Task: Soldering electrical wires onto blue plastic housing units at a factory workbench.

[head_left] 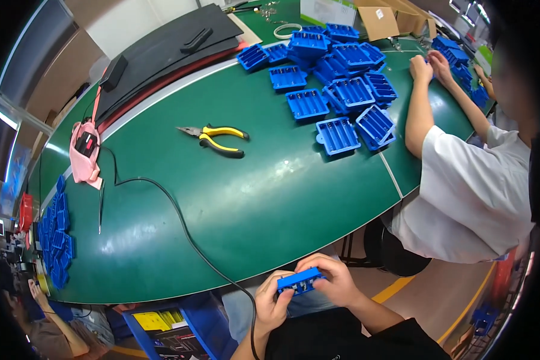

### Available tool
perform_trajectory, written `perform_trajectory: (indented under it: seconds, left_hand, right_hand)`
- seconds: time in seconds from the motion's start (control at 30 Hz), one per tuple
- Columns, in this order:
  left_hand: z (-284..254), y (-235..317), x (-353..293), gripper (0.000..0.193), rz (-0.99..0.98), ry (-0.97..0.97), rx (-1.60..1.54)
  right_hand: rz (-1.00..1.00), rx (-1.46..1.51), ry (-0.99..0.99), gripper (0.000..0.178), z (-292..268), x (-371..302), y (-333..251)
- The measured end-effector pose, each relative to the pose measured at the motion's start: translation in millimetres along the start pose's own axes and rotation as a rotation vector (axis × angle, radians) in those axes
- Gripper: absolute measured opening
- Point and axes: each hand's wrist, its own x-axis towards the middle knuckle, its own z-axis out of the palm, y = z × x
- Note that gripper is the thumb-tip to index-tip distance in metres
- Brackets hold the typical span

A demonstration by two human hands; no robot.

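Observation:
Between my two hands, above my lap and just off the table's front edge, is a blue plastic battery holder [300,281]. My left hand [272,302] grips its left end, with the thumb on the side toward me. At the right end my right hand [335,279] has its fingers over the top and its thumb near the open face. Small metal parts show in that face, too small to make out. Similar blue battery holders [339,135] with long slots lie in a loose pile at the far right of the green table [252,204].
Yellow-and-black pliers [216,137] lie mid-table. A black cable [180,210] runs from a pink pouch [85,153] across the table past my left arm. Tweezers [101,207] lie at left. More blue holders [57,234] are at far left. A co-worker in white [462,192] sits at right.

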Motion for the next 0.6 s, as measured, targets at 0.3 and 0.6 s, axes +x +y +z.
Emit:
perform_trajectory:
  seconds: [0.3,0.6]
  left_hand:
    - [11.7,-26.8,-15.4,0.04,-0.136,0.333,0.03]
    - [14.7,-35.6,-13.2,0.056,-0.121,0.389,0.045]
  right_hand:
    - [0.099,-0.063,0.116,0.031,14.1,15.5,2.3]
    - [0.098,-0.096,0.118,0.022,10.6,15.3,18.4]
